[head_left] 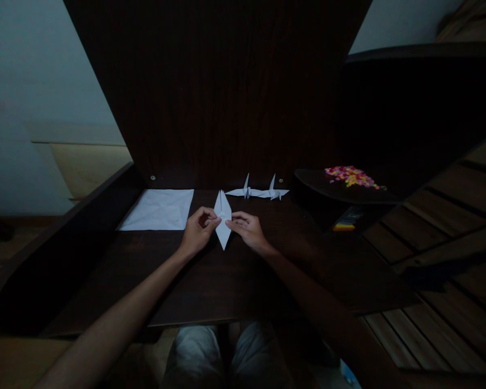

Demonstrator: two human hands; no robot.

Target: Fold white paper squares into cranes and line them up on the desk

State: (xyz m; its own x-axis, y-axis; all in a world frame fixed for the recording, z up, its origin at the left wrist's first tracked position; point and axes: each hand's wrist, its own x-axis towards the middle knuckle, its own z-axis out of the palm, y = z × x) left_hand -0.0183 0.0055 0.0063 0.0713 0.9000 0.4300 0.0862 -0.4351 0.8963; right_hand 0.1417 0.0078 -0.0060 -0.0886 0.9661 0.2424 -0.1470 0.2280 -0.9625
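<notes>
A white sheet of paper folded into a long diamond (223,233) is held between my two hands, one point toward me and a split point away. My left hand (200,228) pinches its left edge with thumb and fingers. On the opposite edge my right hand (247,228) grips it the same way, thumb on top. Just beyond stand two finished white paper cranes, one (245,192) behind my right hand and another (273,193) to its right. Creased white paper (157,209) lies flat on the desk, left of my left hand.
The dark wooden desk (178,297) has a tall back panel (218,97) and a raised left side (56,259). A small rounded shelf (311,181) at right bears a heap of pink, red and yellow bits (350,177). Under it sits a yellow-edged object (344,227).
</notes>
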